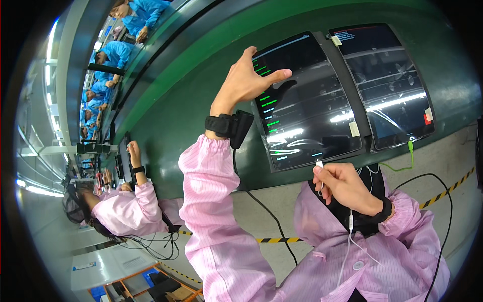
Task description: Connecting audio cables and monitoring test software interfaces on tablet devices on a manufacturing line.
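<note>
My left hand [246, 78] reaches over the left side of the nearer-left tablet [307, 105], thumb stretched above the screen and apart from the fingers. The fingertips are by the tablet's upper left edge; whether they touch it I cannot tell. The screen is lit with a column of green and white text lines. My right hand [349, 187] pinches a white cable plug [319, 164] at the tablet's bottom edge. Whether the plug sits in the port I cannot tell. Its thin white cable [350, 229], with a small inline piece, hangs across my pink smock.
A second tablet [387, 90] lies to the right, with a green cable [411, 153] at its bottom edge. Both rest on the green bench [196, 95]. A black cord [266, 206] runs from my left wristband. A person in pink [126, 211] works at the left; several people in blue sit beyond.
</note>
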A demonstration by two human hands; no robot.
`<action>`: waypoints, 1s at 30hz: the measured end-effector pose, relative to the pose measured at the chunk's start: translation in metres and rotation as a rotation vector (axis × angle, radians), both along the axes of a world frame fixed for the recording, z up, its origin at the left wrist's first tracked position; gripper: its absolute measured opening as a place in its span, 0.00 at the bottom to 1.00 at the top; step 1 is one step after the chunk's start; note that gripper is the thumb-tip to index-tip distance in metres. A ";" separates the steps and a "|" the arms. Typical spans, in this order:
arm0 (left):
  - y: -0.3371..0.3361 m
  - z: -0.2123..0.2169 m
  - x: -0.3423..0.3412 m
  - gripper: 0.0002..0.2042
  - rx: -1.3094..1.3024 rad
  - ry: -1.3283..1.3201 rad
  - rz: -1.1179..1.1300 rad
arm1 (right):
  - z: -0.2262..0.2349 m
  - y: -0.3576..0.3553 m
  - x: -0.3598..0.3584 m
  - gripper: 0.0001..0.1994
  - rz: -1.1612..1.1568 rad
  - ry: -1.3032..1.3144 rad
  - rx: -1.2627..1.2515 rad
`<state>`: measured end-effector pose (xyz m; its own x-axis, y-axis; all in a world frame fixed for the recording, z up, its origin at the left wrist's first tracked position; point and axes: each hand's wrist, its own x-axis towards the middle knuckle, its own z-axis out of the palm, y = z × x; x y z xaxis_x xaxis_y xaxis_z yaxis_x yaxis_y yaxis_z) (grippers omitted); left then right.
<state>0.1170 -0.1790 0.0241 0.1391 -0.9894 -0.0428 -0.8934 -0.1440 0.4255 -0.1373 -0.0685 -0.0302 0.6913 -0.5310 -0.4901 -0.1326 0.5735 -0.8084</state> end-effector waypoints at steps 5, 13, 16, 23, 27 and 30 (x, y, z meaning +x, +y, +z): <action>0.001 0.003 0.000 0.56 0.032 0.040 0.002 | 0.002 -0.007 -0.003 0.17 0.012 -0.027 0.121; 0.015 -0.005 0.002 0.58 -0.092 0.106 0.027 | 0.009 0.003 -0.017 0.11 -0.119 0.089 -0.701; 0.042 -0.024 0.019 0.53 -0.217 0.300 0.119 | 0.015 0.009 -0.042 0.06 -0.138 0.003 -1.070; 0.071 -0.031 0.006 0.50 -0.062 0.700 0.112 | 0.020 0.004 -0.089 0.17 0.578 -0.391 -0.855; 0.075 -0.028 -0.003 0.44 -0.069 0.762 0.218 | 0.016 -0.003 -0.094 0.16 0.702 -0.421 -0.743; 0.090 -0.025 -0.004 0.45 -0.132 0.926 0.278 | 0.011 -0.009 -0.100 0.13 0.747 -0.455 -0.759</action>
